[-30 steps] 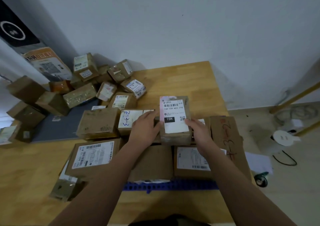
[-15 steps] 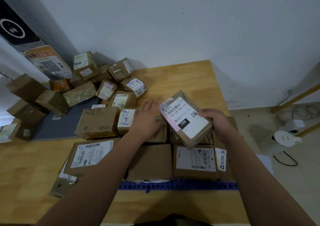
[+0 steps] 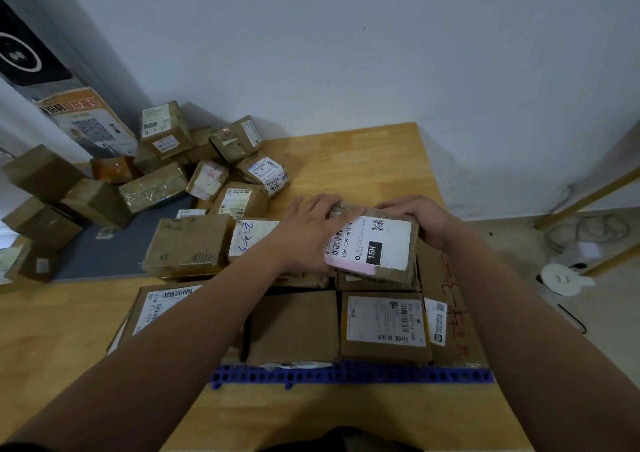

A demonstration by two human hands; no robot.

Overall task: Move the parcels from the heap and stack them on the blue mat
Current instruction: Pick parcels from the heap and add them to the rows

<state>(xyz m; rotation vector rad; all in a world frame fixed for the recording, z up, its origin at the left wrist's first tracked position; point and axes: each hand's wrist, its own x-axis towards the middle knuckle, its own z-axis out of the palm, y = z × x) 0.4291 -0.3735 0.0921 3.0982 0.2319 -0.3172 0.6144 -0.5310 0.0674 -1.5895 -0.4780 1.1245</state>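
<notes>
Parcel (image 3: 393, 274) of creased brown cardboard, white 15H label (image 3: 384, 240) edged pink, sits atop boxes (image 3: 382, 327) on the blue mat (image 3: 353, 377). Left hand (image 3: 304, 233) lies flat on it; right hand (image 3: 414, 217) curls round its far end.

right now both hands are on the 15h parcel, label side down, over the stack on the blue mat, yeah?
Not quite: the head view shows the label facing up, not down. The left hand and right hand are both on the 15H parcel, over the stack on the blue mat.
</notes>
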